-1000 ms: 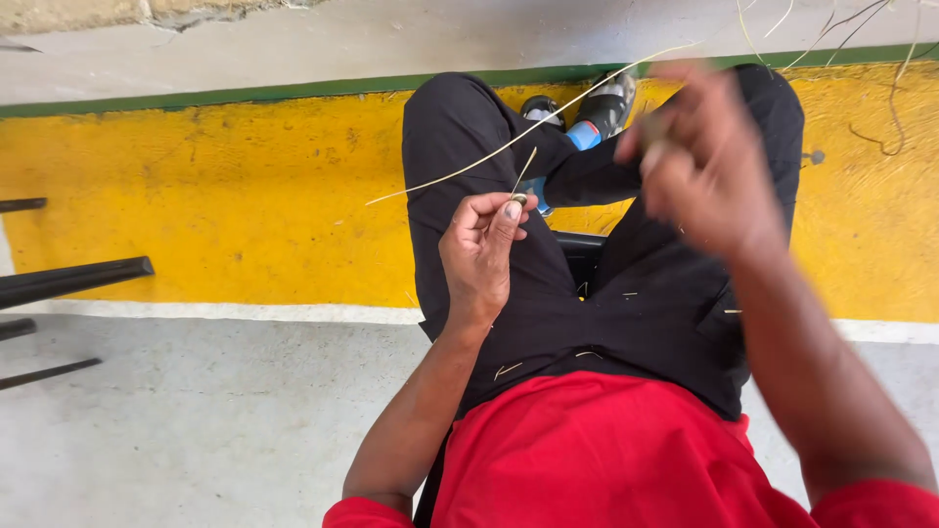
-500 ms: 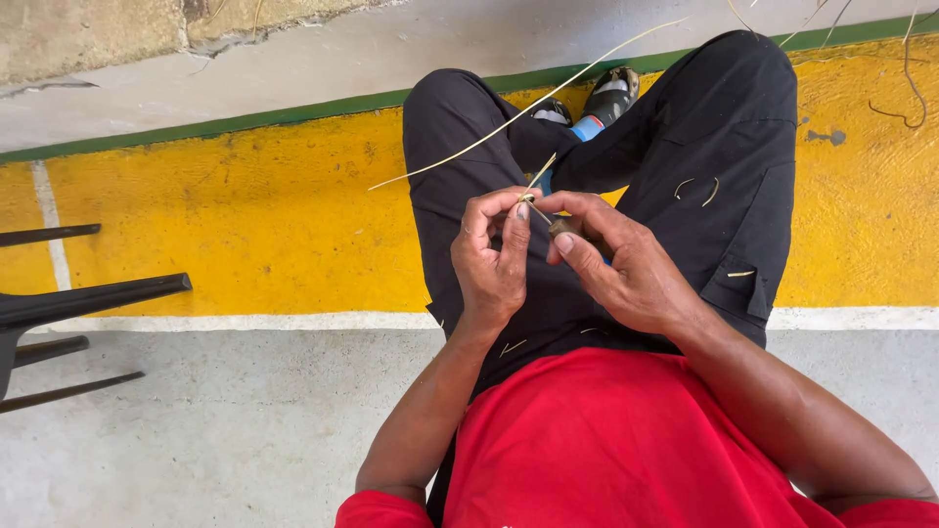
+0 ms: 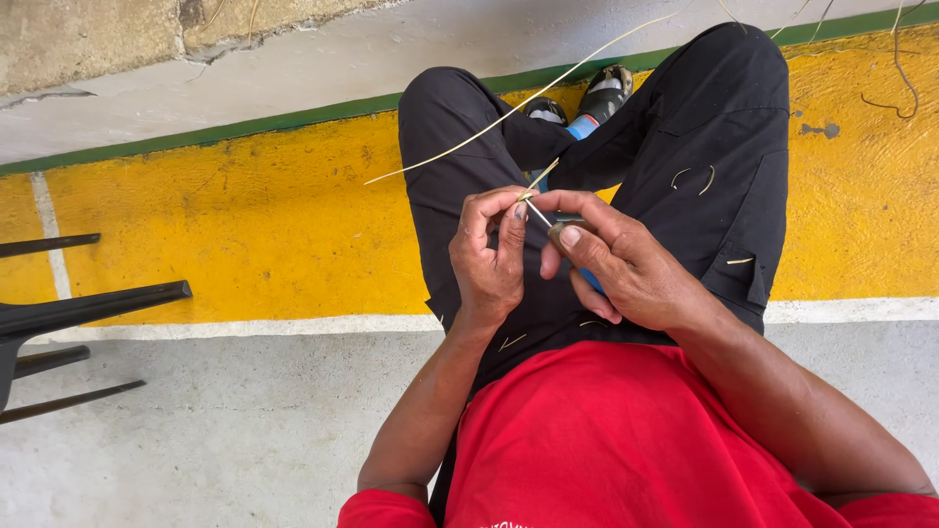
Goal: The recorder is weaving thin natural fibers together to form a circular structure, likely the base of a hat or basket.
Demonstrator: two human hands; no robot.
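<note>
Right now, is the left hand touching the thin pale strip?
Touching. The head view shows the left hand pinching the strip between thumb and fingertips, beside the right hand.

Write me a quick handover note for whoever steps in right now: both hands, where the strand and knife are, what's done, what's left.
Left hand: pinches a thin pale strand near its end, over the lap.
Right hand: grips a small knife, blade tip against the strand at the left fingertips.
Strand: long, runs up and away over the black trousers toward the yellow floor.
Done: a few curled shavings lie on the trousers, so some trimming looks done.
Left: most of the strand lies beyond the grip; how much is worked cannot be told.
</note>
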